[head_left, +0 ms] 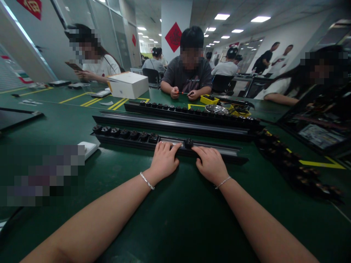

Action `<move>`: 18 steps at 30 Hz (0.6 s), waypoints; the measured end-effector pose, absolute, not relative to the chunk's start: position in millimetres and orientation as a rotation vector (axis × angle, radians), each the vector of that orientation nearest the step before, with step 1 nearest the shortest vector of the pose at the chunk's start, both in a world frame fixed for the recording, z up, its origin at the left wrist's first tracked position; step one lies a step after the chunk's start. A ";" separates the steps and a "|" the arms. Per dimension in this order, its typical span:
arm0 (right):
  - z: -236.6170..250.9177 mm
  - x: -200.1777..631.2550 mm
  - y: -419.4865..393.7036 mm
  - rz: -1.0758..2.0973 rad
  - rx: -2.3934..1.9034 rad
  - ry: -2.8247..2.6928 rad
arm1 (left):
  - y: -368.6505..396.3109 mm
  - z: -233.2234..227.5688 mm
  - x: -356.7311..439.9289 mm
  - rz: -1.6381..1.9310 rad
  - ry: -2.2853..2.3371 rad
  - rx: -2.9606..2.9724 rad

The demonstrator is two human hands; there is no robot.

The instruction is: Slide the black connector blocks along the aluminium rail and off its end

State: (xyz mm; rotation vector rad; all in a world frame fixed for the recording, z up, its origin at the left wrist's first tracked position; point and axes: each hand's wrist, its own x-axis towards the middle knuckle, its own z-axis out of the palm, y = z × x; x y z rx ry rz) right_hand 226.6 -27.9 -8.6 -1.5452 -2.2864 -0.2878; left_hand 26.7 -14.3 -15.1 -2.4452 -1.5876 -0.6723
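No lettering readable here; a white box [128,84] sits far left on the green table [175,212]; the near black rail [219,150] runs left to right, plugs [124,133] lined along its left end; left hand [163,160] lies flat, fingers spread on it; a black plug [188,143] sits between the hands; right hand [210,164] rests flat too, grasping nothing; two more rails lie behind.

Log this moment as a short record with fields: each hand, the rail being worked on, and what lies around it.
left hand: flat on the nearest black rail, fingers beside a lone black module
right hand: flat on the same rail, fingers just right of that module
rail load: row of black modules seated along its left part
behind: two more black rails, the far one filled with modules
table: green mat with yellow lines
nearby: white box; yellow tray; person opposite holding a small tool
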 end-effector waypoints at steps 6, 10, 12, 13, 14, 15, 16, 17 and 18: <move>-9.3 228.7 -27.2 -0.313 -1.523 -2.294 | -14.2 -16.0 26.5 -0.671 -1.574 -2.440; -8.8 229.5 -27.5 -0.307 -1.534 -2.292 | -14.1 -16.1 26.3 -0.672 -1.584 -2.438; -8.8 230.7 -27.7 -0.314 -1.541 -2.285 | -14.2 -15.6 26.5 -0.667 -1.590 -2.444; -8.8 231.3 -27.9 -0.320 -1.546 -2.279 | -14.4 -15.2 26.5 -0.664 -1.593 -2.449; -8.8 232.0 -28.1 -0.326 -1.551 -2.272 | -14.5 -14.8 26.6 -0.662 -1.596 -2.455; -8.7 232.7 -28.4 -0.331 -1.556 -2.265 | -14.6 -14.3 26.6 -0.660 -1.600 -2.461; -8.7 233.3 -28.6 -0.335 -1.560 -2.259 | -14.8 -13.8 26.6 -0.659 -1.602 -2.465; -8.6 233.8 -28.8 -0.337 -1.563 -2.255 | -15.0 -13.4 26.6 -0.658 -1.604 -2.468; -8.5 234.2 -29.0 -0.339 -1.564 -2.252 | -15.1 -13.0 26.5 -0.658 -1.603 -2.469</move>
